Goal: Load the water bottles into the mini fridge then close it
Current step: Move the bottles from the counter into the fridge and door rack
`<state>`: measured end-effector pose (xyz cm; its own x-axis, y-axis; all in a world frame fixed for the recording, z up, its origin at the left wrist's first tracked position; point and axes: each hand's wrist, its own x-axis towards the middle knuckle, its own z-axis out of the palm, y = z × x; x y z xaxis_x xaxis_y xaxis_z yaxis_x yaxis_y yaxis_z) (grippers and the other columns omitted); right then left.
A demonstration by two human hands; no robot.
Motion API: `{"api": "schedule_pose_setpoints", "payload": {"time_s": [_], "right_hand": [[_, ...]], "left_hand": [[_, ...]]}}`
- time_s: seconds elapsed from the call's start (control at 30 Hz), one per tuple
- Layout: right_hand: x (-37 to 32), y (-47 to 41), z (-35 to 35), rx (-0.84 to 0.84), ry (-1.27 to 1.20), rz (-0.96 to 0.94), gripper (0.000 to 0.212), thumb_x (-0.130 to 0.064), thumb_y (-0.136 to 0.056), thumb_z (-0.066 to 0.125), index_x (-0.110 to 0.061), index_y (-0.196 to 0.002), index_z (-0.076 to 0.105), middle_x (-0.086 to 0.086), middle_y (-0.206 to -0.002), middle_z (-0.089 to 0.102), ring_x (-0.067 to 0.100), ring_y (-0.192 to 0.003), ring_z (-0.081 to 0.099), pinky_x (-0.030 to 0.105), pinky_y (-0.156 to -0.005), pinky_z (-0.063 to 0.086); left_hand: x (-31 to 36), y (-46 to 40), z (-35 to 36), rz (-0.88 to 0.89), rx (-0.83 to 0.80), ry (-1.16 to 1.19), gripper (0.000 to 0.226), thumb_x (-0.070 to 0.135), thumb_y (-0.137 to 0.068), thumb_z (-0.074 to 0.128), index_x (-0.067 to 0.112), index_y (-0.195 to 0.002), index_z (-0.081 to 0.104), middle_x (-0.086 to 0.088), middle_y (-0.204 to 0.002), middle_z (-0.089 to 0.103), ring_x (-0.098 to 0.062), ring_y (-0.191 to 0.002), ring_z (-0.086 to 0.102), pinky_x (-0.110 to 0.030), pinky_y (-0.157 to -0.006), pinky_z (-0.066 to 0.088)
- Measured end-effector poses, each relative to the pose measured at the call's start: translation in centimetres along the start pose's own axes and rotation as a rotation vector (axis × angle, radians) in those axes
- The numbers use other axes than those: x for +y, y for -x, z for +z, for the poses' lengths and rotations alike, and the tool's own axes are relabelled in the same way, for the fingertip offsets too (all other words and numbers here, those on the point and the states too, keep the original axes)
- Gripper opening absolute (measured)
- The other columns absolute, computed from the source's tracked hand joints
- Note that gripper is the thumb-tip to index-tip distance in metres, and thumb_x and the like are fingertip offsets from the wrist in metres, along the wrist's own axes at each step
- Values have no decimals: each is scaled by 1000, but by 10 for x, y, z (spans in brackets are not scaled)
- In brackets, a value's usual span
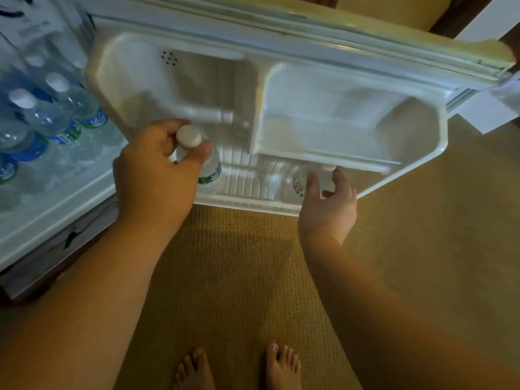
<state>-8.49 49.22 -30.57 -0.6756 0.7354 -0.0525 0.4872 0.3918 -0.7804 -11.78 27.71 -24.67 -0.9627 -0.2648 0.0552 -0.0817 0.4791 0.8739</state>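
The mini fridge door (281,88) stands open, its bottom rack (247,187) holding two upright water bottles. The left hand (157,167) grips the left bottle (209,170) at its neck; the right hand (327,201), fingers loosely spread, touches the right bottle (299,178).

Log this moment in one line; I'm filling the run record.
left hand grips bottle | right hand at second bottle | door shelf | door open

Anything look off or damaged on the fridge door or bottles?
The open door has a yellowed, worn top edge. Nothing spilled. The left hand grips a bottle upright in the lower door shelf; the right hand reaches a second bottle there.
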Motion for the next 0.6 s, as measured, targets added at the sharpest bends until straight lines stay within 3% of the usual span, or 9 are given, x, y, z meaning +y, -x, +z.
{"api": "schedule_pose_setpoints", "payload": {"time_s": [0.1,0.3,0.43,0.6], "right_hand": [[0,11,-2,-43,0,10,61,-51,-97,60,-23,-150,45,-8,-143,50,8,-112,59,28,-85,46],[8,33,-6,-81,26,7,63,-42,-97,62,-26,-153,38,-4,-146,46,11,-115,58,32,-90,51],[14,37,-13,-97,47,-4,61,-38,-97,63,-26,-151,39,-3,-143,45,12,-113,57,39,-89,56],[21,37,-34,-173,93,-97,59,-36,-96,63,-30,-150,40,-6,-139,46,9,-117,54,38,-89,56]], "left_hand": [[1,-13,9,16,-63,16,30,38,-86,81,32,-114,71,22,-97,69,-2,-102,68,-25,-90,54],[-12,-23,35,0,-158,-11,25,33,-85,82,29,-107,72,21,-91,67,8,-87,61,-17,-82,51],[-18,-20,54,-29,-177,-67,28,37,-84,82,31,-110,72,17,-101,70,-6,-94,64,-21,-79,48],[-18,-13,73,12,-237,-83,31,37,-87,80,27,-115,71,18,-103,67,-2,-100,62,2,-69,36]]}}
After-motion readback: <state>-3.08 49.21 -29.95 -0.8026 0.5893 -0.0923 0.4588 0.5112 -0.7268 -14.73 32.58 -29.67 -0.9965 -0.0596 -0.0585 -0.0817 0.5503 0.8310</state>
